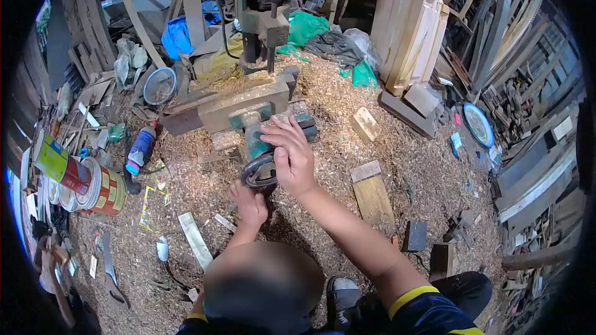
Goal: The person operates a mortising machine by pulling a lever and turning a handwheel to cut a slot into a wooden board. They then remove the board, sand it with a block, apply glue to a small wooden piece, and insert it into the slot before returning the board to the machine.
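A dark round handwheel (pixel 259 171) sits at the front of a green vise-like clamp (pixel 256 139). My right hand (pixel 292 156) lies over the wheel's right side, fingers stretched out and a little apart toward the clamp. Below the wheel's left edge is my left hand (pixel 249 205); its slightly smeared fingers look loosely spread, and their contact with the rim is hard to make out. Behind the wheel, a thick wooden beam (pixel 239 108) lies at the clamp, strewn with shavings. Above the beam stands a drilling or mortising machine (pixel 267 31), its bit pointing down.
Wood shavings cover the floor. A wooden block (pixel 365 125) and a short board (pixel 372 195) lie to the right. Stacked pale timber (pixel 413 31) stands behind. At left are paint buckets (pixel 105 189), a blue bottle (pixel 141 149) and a handsaw (pixel 112 270).
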A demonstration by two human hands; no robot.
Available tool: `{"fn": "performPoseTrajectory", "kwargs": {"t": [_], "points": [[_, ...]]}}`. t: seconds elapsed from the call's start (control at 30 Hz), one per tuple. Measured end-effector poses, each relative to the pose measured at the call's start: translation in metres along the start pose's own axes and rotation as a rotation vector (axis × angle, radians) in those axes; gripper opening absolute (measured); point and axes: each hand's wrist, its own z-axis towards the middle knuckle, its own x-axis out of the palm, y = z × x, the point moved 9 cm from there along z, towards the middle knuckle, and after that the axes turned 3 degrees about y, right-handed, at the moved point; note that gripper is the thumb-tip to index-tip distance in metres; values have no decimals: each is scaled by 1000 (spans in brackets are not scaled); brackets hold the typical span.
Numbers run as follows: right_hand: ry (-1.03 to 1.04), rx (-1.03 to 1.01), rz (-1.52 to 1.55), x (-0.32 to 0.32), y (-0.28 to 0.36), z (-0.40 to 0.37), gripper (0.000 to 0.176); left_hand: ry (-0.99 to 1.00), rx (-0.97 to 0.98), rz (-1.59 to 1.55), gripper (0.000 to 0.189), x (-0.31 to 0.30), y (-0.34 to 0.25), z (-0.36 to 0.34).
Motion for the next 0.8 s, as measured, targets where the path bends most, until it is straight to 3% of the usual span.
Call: {"fn": "performPoseTrajectory", "kwargs": {"t": [0.1,0.13,0.27,0.33,0.37,0.43,0.47,0.5,0.57,0.63,0.7,0.77,0.8], "points": [[-5,32,-6,-2,6,-12,40,127,4,-17,72,12,-2,-15],[-25,34,-5,-4,6,-11,30,112,36,111,71,11,-5,-17],[-39,34,9,-7,4,-5,30,115,83,31,69,21,8,-12],[-9,25,19,-7,2,-4,30,7,-154,0,73,26,61,-30],[-15,14,20,-9,2,-3,30,-1,-144,2,73,9,42,-12],[84,67,58,-7,-1,-1,30,-261,-43,-405,57,-63,-5,31],[122,53,72,-9,-1,1,29,-332,42,-473,44,-89,-41,56],[110,38,69,-17,-1,8,29,-336,62,-474,44,-110,-66,79],[67,294,321,-33,-28,21,29,-18,305,-335,39,-118,-136,125],[-21,332,365,-68,-34,69,31,49,440,-233,28,-108,-171,155],[-183,202,342,-108,-14,140,39,61,390,51,21,-99,-193,156],[-273,-59,360,-146,2,225,41,105,369,-36,19,-99,-182,159],[-331,-17,485,-161,7,266,30,152,334,-126,17,-97,-173,162]]}}
